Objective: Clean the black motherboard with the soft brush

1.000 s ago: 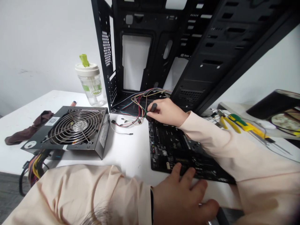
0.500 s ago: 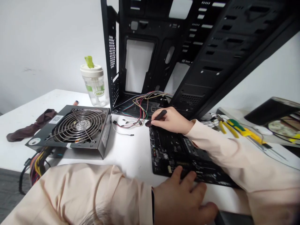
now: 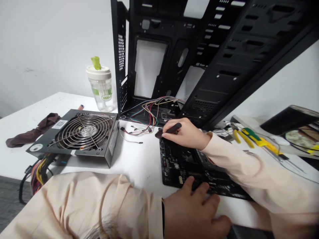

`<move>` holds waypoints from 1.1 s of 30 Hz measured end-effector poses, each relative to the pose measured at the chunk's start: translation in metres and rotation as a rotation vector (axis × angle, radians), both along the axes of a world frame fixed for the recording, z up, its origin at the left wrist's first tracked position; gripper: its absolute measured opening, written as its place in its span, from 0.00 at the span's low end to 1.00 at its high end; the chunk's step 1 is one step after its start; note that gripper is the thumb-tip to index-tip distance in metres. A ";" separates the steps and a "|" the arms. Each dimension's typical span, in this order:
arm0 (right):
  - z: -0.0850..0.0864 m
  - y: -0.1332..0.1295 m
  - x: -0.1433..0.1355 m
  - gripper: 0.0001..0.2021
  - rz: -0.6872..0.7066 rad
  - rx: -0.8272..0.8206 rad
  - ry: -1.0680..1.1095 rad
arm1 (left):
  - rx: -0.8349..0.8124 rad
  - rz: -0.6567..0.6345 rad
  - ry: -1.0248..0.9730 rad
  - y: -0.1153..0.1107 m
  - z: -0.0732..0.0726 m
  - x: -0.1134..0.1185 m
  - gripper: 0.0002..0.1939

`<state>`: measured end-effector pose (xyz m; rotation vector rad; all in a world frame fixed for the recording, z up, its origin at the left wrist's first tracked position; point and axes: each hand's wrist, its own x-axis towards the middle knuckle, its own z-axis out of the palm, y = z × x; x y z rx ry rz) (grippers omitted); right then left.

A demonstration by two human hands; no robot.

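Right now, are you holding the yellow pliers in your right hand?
No, the right hand holds a dark-handled brush, while the yellow-handled pliers lie apart from it.

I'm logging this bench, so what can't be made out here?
All in the head view:
Board: partly hidden by the right hand and right sleeve.
Case: top cut off by upper edge.
Print: mostly too small, blurred.
Power-supply cables: lower ends behind left sleeve.

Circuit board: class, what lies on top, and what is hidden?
The left hand overlaps the near edge of the circuit board; the right hand holds a dark brush-like tool at the far left corner. Surface beneath the hands and right sleeve is hidden.
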<state>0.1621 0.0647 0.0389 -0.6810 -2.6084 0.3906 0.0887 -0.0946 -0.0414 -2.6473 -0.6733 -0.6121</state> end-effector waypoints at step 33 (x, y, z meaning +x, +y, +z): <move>0.016 -0.017 0.008 0.10 -0.116 -0.695 0.115 | -0.033 -0.001 -0.011 0.001 0.002 0.000 0.17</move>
